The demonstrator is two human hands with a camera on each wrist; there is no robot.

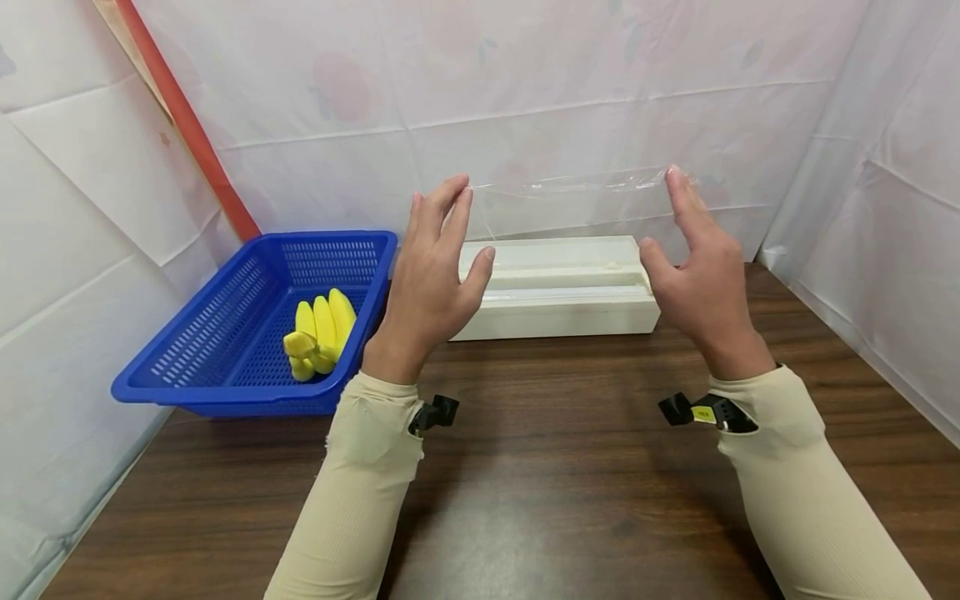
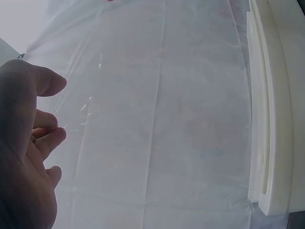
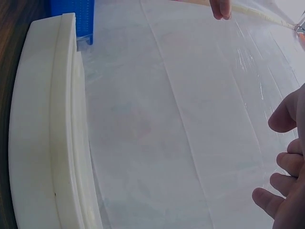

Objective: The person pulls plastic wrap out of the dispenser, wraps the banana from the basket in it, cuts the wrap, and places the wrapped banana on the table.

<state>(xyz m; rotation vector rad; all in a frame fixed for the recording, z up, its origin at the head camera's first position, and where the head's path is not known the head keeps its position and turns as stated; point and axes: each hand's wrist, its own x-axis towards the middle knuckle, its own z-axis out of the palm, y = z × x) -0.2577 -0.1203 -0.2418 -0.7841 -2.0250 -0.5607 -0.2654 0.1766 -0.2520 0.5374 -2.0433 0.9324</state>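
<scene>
In the head view, a thin clear sheet of plastic wrap (image 1: 570, 183) stretches between my raised hands. Its upper edge meets the fingertips of my left hand (image 1: 435, 279) and the raised index finger of my right hand (image 1: 705, 275). Both thumbs stand apart from the fingers, which look mostly straight. Beneath the sheet, a long white plastic wrap dispenser (image 1: 555, 321) sits on the table. The left wrist view shows glints on the wrap (image 2: 86, 107) near the fingertips. In the right wrist view, creases run down the wrap (image 3: 248, 62); its exact contact with the fingers is unclear.
A blue plastic basket (image 1: 187, 321) stands on the left, beside my left forearm, with a bunch of yellow bananas (image 1: 325, 325) in it. The brown wooden table (image 1: 555, 467) extends toward me. Pale sheeting (image 1: 585, 58) hangs behind and at both sides.
</scene>
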